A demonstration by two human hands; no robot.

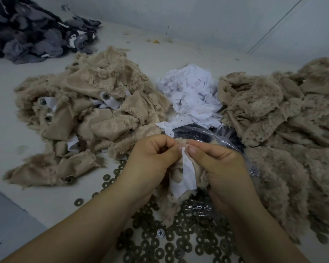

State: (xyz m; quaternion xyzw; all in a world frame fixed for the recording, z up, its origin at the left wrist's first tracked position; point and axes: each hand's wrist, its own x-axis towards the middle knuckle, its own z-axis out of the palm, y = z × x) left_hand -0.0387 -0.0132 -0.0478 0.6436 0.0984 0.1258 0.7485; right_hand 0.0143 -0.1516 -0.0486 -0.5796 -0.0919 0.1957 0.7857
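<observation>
Beige fur piece (170,208), white strip (184,177), pinched between fingers (193,149)

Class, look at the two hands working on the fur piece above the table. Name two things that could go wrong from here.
1. The left hand pinches the fur piece and the right hand the white patch only at their top edge; either might slip or tear.
2. Loose washers lie right under the piece; its fur might drag some away.
</observation>
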